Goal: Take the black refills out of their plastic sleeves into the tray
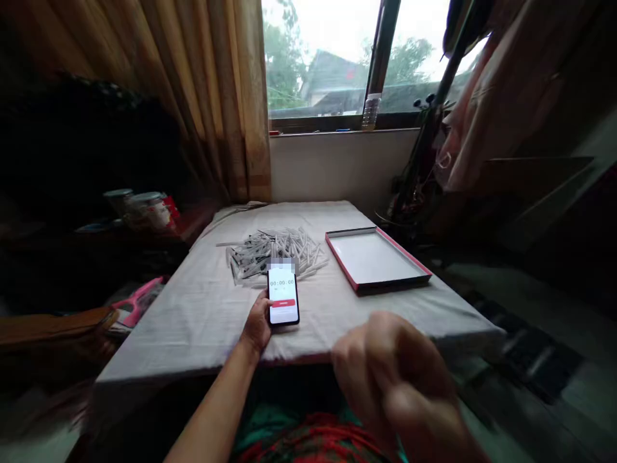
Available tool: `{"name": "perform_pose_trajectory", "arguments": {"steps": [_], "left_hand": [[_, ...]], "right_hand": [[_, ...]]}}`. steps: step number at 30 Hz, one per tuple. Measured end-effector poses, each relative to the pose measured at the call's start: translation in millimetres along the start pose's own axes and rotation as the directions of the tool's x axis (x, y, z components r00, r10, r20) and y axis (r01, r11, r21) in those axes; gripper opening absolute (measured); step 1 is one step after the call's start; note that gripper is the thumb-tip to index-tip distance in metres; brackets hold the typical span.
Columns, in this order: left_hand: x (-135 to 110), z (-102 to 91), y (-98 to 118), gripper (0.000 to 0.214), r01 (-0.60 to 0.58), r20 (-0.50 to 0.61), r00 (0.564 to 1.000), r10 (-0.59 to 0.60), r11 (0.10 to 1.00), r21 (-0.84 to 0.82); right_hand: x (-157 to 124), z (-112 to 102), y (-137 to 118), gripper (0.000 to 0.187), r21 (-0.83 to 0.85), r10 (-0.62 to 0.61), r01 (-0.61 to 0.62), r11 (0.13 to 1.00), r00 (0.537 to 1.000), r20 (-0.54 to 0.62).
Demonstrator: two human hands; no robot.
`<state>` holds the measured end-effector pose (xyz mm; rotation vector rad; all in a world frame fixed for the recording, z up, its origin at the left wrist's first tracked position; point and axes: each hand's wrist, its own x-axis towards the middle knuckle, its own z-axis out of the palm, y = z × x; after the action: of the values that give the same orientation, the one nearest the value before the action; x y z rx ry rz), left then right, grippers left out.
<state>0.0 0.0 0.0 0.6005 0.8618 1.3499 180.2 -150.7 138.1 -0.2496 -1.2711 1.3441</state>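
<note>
My left hand [259, 323] holds a phone [283, 315] upright near the table's front edge, fingers wrapped round its left side. The lit screen shows a timer at zeros with a red button below. Close to the camera, my right hand [385, 366] is raised, blurred, with its fingers curled into a fist; I see nothing in it. Just behind the phone lies a loose pile of slim, pen-like sticks [284, 244], whitish and clear with some dark parts. To its right rests a shallow tray-like box lid [376, 254], with a white inside and red and black sides.
A white cloth covers the table [193, 328]. Left of it, jars [152, 209] stand on a dark surface, near a pink object [139, 299]. A curtain [231, 96] hangs beside the window. A clear bottle [371, 110] stands on the sill; hanging cloth [501, 96] is at right.
</note>
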Motion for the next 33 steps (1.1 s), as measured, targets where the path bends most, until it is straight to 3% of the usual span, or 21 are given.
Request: {"name": "perform_pose_trajectory", "arguments": {"steps": [2,5,8,11,15,21,26,30,33], "left_hand": [[0,0.8,0,0.041,0.001,-0.009,1.000,-0.001,1.000,-0.004],[-1,1.3,0,0.038,0.006,-0.023,1.000,-0.007,1.000,-0.013],[-1,0.8,1,0.037,0.015,-0.034,0.999,-0.016,1.000,-0.023],[-1,0.2,2,0.039,0.018,-0.035,0.999,-0.019,0.999,-0.035],[-2,0.8,3,0.041,0.024,-0.026,0.999,-0.025,0.998,-0.061],[1,0.2,3,0.034,0.053,-0.011,0.998,-0.055,0.991,-0.125],[5,-4.0,4,0.037,0.186,0.040,0.982,-0.182,0.969,-0.160],[7,-12.9,10,0.042,0.285,0.160,0.953,-0.256,0.938,-0.195],[8,-24.3,18,0.046,0.390,0.348,0.887,-0.305,0.897,-0.208]], "right_hand": [[30,-31,27,0.028,-0.042,0.032,-0.038,0.998,0.988,-0.149],[56,-76,70,0.039,-0.209,0.020,-0.102,0.973,0.931,-0.364],[58,-110,111,0.049,-0.362,0.094,-0.262,0.894,0.902,-0.421],[48,-128,141,0.042,-0.546,0.079,-0.329,0.770,0.899,-0.430],[39,-126,164,0.020,-0.648,0.040,-0.285,0.707,0.930,-0.365],[42,-112,174,0.021,-0.663,0.033,-0.269,0.698,0.938,-0.345],[47,-108,169,0.020,-0.701,0.003,-0.263,0.663,0.937,-0.349],[55,-107,167,0.020,-0.730,-0.005,-0.255,0.634,0.943,-0.334],[60,-103,170,0.021,-0.744,0.000,-0.241,0.623,0.951,-0.308]]}}
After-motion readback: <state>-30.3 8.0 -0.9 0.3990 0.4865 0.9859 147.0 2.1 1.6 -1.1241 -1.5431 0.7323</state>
